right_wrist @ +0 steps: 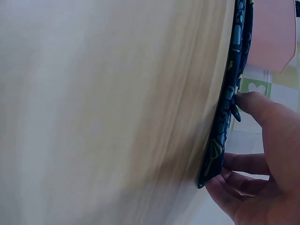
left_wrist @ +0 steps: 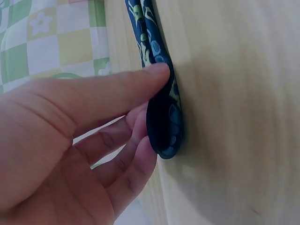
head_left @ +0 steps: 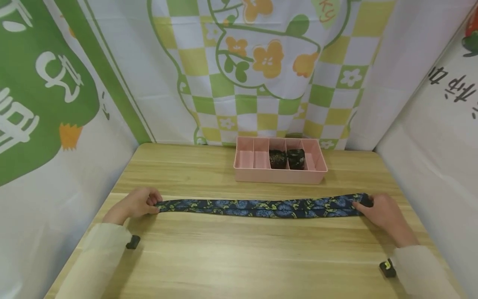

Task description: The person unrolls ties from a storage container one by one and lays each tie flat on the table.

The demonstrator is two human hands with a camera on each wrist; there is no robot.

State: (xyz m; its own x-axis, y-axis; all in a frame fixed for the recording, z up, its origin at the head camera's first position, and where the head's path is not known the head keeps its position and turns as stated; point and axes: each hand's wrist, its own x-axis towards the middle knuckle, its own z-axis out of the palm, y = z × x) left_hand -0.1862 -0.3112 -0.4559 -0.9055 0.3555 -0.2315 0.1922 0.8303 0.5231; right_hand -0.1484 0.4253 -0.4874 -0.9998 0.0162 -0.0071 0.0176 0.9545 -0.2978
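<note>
A dark blue necktie (head_left: 261, 208) with blue flowers and yellow-green figures stretches sideways across the wooden table. Its narrower end is at the left, where my left hand (head_left: 140, 202) pinches it between thumb and fingers. Up close in the left wrist view, the tie's end (left_wrist: 169, 126) shows a rounded fold just past the thumb. My right hand (head_left: 382, 211) pinches the wider right end, thumb on the near side. In the right wrist view the tie (right_wrist: 220, 136) runs up along the table, its tip beside the fingers of the right hand (right_wrist: 262, 159).
Behind the tie stands a pink divided box (head_left: 278, 175). Two of its middle compartments each hold a dark patterned roll, one roll (head_left: 278, 159) beside another roll (head_left: 296, 159). Printed cloth (head_left: 261, 104) hangs behind the wooden table (head_left: 239, 257) and at both sides.
</note>
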